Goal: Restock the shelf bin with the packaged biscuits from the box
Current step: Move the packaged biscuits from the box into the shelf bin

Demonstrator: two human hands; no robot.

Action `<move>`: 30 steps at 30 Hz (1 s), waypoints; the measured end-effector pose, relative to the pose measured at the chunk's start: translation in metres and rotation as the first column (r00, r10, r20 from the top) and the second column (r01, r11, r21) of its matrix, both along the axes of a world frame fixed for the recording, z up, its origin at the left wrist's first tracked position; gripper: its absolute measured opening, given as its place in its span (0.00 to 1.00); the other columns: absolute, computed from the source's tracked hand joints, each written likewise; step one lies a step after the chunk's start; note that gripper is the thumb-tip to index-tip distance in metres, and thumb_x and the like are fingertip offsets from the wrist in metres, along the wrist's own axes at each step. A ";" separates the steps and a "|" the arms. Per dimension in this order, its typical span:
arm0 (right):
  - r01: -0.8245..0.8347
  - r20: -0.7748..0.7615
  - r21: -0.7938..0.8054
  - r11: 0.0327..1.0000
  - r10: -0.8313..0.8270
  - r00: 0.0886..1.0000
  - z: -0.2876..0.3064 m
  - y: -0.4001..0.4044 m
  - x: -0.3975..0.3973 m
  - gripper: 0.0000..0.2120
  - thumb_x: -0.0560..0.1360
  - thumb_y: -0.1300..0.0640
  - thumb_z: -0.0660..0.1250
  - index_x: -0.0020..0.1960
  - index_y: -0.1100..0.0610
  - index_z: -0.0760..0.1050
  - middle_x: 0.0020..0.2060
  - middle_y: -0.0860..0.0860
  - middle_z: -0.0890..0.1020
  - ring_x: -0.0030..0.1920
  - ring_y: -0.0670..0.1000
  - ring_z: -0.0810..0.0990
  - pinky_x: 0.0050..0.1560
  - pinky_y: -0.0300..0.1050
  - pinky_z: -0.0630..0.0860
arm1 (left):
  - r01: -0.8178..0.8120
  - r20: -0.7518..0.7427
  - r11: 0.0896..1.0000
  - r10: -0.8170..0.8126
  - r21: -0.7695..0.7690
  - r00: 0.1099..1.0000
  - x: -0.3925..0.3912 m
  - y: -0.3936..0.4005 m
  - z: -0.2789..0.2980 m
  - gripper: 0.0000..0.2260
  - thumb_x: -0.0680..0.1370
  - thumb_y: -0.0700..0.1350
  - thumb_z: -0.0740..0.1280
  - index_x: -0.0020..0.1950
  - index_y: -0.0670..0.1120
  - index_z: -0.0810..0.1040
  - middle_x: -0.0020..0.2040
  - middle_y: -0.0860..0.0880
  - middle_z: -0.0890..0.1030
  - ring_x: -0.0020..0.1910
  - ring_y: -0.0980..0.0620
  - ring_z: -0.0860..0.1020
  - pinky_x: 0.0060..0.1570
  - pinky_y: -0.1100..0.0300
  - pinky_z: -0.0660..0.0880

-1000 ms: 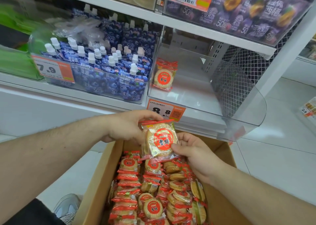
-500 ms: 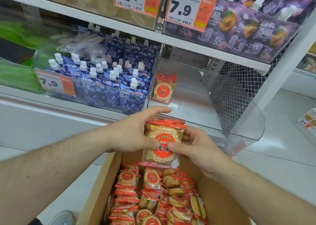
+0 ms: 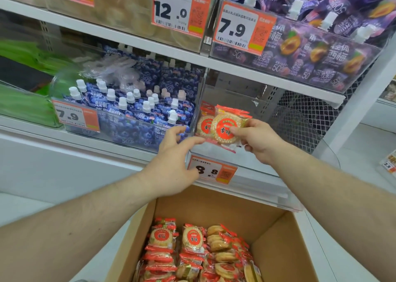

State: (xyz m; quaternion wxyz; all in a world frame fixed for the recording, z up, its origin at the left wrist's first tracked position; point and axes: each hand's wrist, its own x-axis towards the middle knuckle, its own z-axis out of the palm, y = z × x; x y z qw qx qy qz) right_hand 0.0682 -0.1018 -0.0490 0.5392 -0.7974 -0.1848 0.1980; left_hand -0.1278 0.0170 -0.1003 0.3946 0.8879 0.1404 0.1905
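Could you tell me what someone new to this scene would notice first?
Probably the biscuit pack with its red round label, held by the right hand at the front of the clear shelf bin, beside one pack already inside. The left hand reaches open-fingered just below. At the bottom, the cardboard box is full of matching packs.

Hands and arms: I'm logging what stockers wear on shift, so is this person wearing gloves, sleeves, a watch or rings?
No gloves: both the left hand and the right hand are bare. Both forearms are bare all the way to the frame's edge, with no sleeve in view. No watch, wristband or ring shows on either wrist or on the visible fingers.
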 end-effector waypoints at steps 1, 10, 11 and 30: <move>-0.003 -0.007 -0.050 0.999 0.002 1.000 -0.006 0.010 0.007 0.12 0.71 0.59 0.75 0.52 0.57 0.76 0.40 0.52 0.82 0.31 0.48 0.70 0.29 0.41 0.61 | 0.011 -0.029 1.000 -0.011 -0.007 1.000 0.002 0.000 -0.002 0.28 0.73 0.40 0.70 0.71 0.56 0.68 0.73 0.54 0.50 0.74 0.52 0.54 0.73 0.56 0.57; 0.098 0.142 -0.279 0.955 -0.060 0.988 -0.041 0.068 0.028 0.10 0.71 0.56 0.76 0.44 0.60 0.76 0.42 0.58 0.84 0.40 0.56 0.84 0.43 0.54 0.83 | 0.100 -0.073 0.995 -0.101 -0.011 0.992 0.005 0.001 -0.013 0.24 0.74 0.39 0.68 0.69 0.52 0.69 0.73 0.54 0.51 0.70 0.60 0.59 0.59 0.81 0.55; 0.097 0.151 -0.317 0.943 -0.051 0.987 -0.042 0.070 0.026 0.12 0.71 0.55 0.76 0.45 0.61 0.76 0.39 0.58 0.84 0.38 0.56 0.85 0.42 0.55 0.83 | 0.103 -0.071 0.995 -0.104 -0.016 0.992 0.005 0.001 -0.013 0.24 0.74 0.39 0.68 0.69 0.52 0.69 0.73 0.55 0.51 0.67 0.62 0.59 0.54 0.85 0.53; -0.020 0.203 -0.600 0.800 0.177 0.963 -0.034 0.075 0.019 0.13 0.71 0.54 0.75 0.44 0.58 0.72 0.35 0.51 0.74 0.38 0.52 0.75 0.44 0.43 0.71 | 0.089 -0.062 0.996 -0.091 -0.029 0.994 0.008 -0.001 -0.014 0.23 0.73 0.40 0.68 0.66 0.54 0.70 0.73 0.56 0.52 0.72 0.52 0.62 0.71 0.57 0.65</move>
